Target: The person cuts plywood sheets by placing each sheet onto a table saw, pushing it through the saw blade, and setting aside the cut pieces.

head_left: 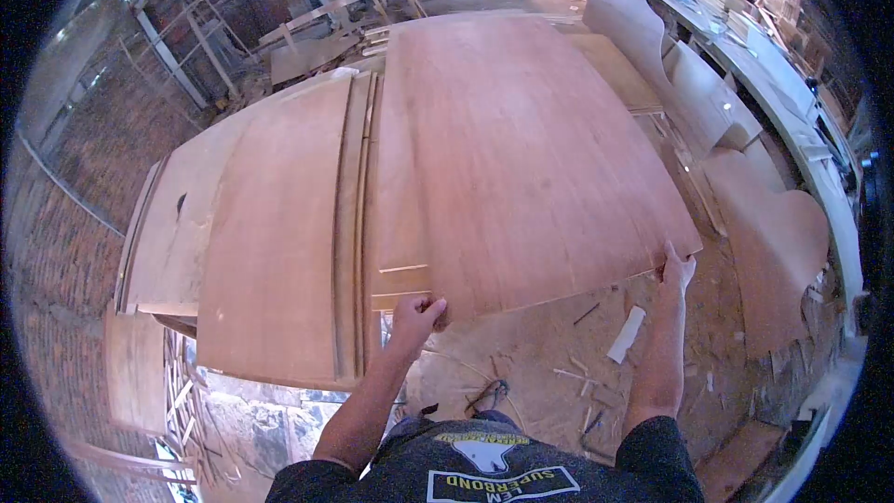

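A large reddish plywood sheet (540,168) lies tilted in front of me, over other sheets. My left hand (417,322) is closed at its near left corner, the thumb by the edge. At the near right corner, my right hand (678,270) grips the edge with the thumb on top and the fingers hidden beneath. Under the sheet's left side, the edges of another plywood board (400,281) show. To the left stands a stack of plywood sheets (270,242), its top faces pale brown.
Curved thin veneer sheets (759,242) lean at the right beside a long bench (792,112). Wood offcuts and a white strip (626,333) litter the floor. A brick wall (70,196) runs along the left. Timber frames stand at the back.
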A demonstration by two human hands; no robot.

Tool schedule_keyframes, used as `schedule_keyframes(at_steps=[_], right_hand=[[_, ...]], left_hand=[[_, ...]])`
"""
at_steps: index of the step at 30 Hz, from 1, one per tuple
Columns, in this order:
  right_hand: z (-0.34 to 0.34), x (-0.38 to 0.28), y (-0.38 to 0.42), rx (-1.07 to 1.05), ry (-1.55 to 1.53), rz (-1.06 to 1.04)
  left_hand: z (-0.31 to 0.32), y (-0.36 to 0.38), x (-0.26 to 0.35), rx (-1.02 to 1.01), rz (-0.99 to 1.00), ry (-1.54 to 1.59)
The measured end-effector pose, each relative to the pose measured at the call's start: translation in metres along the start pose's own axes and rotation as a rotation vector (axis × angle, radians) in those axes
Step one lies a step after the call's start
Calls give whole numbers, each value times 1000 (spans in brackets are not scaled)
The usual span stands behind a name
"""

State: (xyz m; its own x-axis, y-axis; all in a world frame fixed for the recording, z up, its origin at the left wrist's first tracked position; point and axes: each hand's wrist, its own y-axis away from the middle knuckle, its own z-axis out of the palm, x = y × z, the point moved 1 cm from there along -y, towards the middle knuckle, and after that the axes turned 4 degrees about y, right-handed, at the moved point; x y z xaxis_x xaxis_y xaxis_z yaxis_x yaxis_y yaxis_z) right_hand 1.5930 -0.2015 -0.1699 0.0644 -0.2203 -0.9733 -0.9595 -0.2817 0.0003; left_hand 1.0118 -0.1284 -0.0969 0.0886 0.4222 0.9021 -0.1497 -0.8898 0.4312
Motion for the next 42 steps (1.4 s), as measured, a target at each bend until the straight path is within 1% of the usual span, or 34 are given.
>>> schedule_keyframes(at_steps=[1, 3, 4, 6, 8, 9, 11, 13, 16, 17, 19, 20, 23, 26, 27, 29, 30, 31, 32, 33, 34, 35, 36, 37, 40, 42], right_hand=[[-9, -2, 6, 5, -9, -11], [-31, -16, 39, -42, -61, -91], [-41, -13, 55, -6, -20, -91], [-62, -6, 95, 69, 62, -83], [-77, -48, 176, -70, -185, 162], [-84, -60, 212, -130, -220, 220], [-100, -48, 266, -211, -317, 374], [-112, -11, 318, -240, -448, 568], [-115, -17, 426, -257, -510, 657], [-118, -20, 462, -264, -485, 655], [-117, -31, 531, -311, -537, 685], [-117, -37, 563, -345, -560, 696], [-114, -47, 650, -450, -534, 849], [-110, -57, 718, -578, -523, 1016], [-111, -33, 736, -704, -565, 992], [-96, -31, 768, -814, -544, 1094], [-87, -32, 784, -871, -525, 1152], [-82, -30, 797, -935, -536, 1152], [-77, -27, 808, -1001, -546, 1154], [-71, -25, 815, -1070, -557, 1154], [-67, -27, 820, -1075, -532, 1161], [-64, -30, 826, -1080, -509, 1169], [-63, -33, 831, -1084, -484, 1181], [-62, -39, 837, -1098, -480, 1163], [-55, -50, 841, -1162, -474, 1105], [-53, -46, 845, -1221, -478, 1087]], left_hand=[[-3, 9, 0, -14, 12, 14], [-16, 32, 4, 4, 31, -157], [-27, 43, 4, 11, 43, -242], [-55, 62, -6, -3, 4, -159], [-93, 78, -22, 19, -23, -85], [-116, 86, -32, 48, -33, -54], [-165, 101, -42, 78, -25, -47], [-216, 114, -40, 69, 7, -104], [-295, 130, -47, 141, 26, -127], [-325, 130, -51, 169, 14, -136], [-385, 126, -60, 230, -6, -144], [-412, 128, -65, 227, -2, -97], [-484, 122, -73, 253, 12, 91], [-540, 116, -105, 321, 126, 516], [-554, 121, -123, 356, 114, 614], [-561, 132, -159, 430, 88, 829], [-534, 151, -161, 442, 64, 826], [-493, 186, -143, 461, -75, 810], [-504, 187, -201, 84, -164, 833], [-473, 205, -205, -84, -274, 950], [-444, 224, -197, -79, -437, 836], [-423, 231, -199, -140, -493, 693], [-405, 237, -191, -263, -532, 728], [-392, 236, -192, -312, -534, 754], [-354, 237, -174, -317, -464, 806], [-334, 238, -171, -268, -380, 935]])
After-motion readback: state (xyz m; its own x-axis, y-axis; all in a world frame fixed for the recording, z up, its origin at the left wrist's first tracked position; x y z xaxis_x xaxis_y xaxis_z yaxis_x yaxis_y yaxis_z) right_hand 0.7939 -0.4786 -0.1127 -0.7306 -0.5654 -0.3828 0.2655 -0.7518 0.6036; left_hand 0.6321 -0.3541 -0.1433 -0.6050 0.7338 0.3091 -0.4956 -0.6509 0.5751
